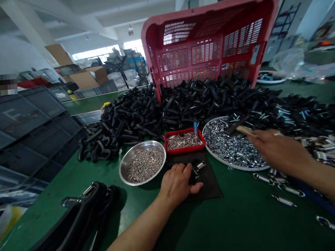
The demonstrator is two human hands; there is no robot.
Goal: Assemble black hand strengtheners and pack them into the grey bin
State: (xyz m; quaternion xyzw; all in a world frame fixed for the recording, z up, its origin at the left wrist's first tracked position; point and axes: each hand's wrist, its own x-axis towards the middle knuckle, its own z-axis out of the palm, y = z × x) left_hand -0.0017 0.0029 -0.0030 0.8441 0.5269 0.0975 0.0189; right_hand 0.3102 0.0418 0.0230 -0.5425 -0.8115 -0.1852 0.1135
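Black rubber mat (207,184) sat on the green desk (245,227), and I used it as my landmark. My left hand (178,182) lay on the mat's left half, fingers (179,170) curled down over a small black part with a metal spring (199,165) near the mat's middle; thumb stuck out toward the right. I could not tell if the fingers actually pinched the part or only pressed on it. My right hand (276,149) was off to the mat's right, above the rim of a big round tray of shiny hardware (230,147), fingers closed around a wooden-handled hammer (240,127) whose dark head pointed back over that tray. Just behind the mat stood a small red tray of metal pins (184,140) with a blue-handled tool (195,128) sticking up in it. Behind-left of the mat was a steel bowl of rings (143,163). Farther behind, a heap of black plastic handles (188,100) spilled from a tipped red crate (210,41). Well left of the mat lay a stack of assembled black grips (79,221). Loose springs (283,200) lay right of the mat.
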